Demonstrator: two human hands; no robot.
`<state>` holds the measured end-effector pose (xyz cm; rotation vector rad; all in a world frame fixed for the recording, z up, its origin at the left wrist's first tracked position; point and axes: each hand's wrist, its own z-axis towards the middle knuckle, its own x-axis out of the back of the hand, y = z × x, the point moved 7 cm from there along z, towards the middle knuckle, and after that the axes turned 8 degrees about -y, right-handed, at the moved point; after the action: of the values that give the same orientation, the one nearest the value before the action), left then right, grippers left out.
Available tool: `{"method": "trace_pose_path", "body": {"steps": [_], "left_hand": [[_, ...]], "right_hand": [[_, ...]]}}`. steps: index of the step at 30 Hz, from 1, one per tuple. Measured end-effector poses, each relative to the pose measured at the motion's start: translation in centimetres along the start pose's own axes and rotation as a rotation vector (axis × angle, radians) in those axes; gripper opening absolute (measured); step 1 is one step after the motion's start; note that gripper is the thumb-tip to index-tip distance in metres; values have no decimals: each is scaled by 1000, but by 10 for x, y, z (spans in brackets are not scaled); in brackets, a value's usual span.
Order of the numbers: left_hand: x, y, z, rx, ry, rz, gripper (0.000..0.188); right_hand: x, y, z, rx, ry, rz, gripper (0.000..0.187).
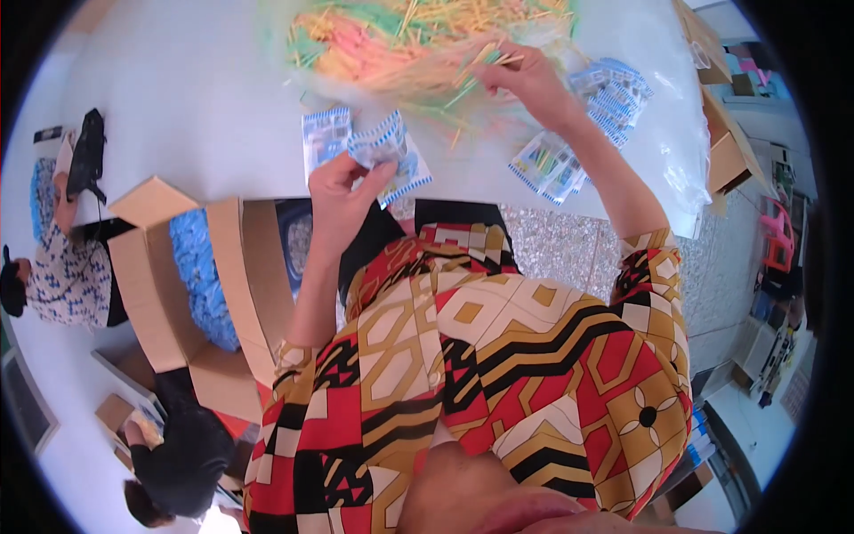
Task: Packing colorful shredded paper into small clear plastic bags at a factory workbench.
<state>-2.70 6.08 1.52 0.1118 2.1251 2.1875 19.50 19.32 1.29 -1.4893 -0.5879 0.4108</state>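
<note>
My left hand [345, 191] pinches a small clear packet [375, 138] with blue-and-white striped edges. Under and beside it on the white table lie more such packets [325, 133]. Over the near edge of a heap of thin sticks [365, 53], coloured orange, pink, yellow and green, my right hand [532, 84] is closed on a few thin sticks [489, 60]; how many I cannot tell. Beneath my right forearm rests a packet with coloured sticks inside [547, 167]. A pile of striped packets [614, 96] spreads just beyond the forearm.
Clear plastic sheeting [680, 151] lies along the table's right side. An open cardboard box [160, 298] full of blue packets [197, 276] stands at my left. Two other people, one in a patterned top [71, 285], one in black [187, 449], are farther left. Cardboard boxes [729, 147] stand right.
</note>
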Motion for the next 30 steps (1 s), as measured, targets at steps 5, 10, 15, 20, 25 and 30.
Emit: {"method": "trace_pose_path", "body": {"steps": [5,10,15,20,25,30], "left_hand": [[15,-7,-5,-5,53,-22,16],[17,-7,-6,7,62,-12,15],[13,-11,0,-20,51,14,12],[3,-5,5,-44,-12,116,11],[1,-2,8,-55,-9,244,8],[-3,5,7,-56,26,200,9]], "right_hand": [[-73,11,-4,170,-12,-313,13],[-94,28,-1,304,-13,-603,15],[-58,9,2,23,71,-351,13],[-56,-91,-19,447,146,-207,15],[-85,-135,-36,803,57,-636,22],[-99,-124,-47,888,4,-807,24]]}}
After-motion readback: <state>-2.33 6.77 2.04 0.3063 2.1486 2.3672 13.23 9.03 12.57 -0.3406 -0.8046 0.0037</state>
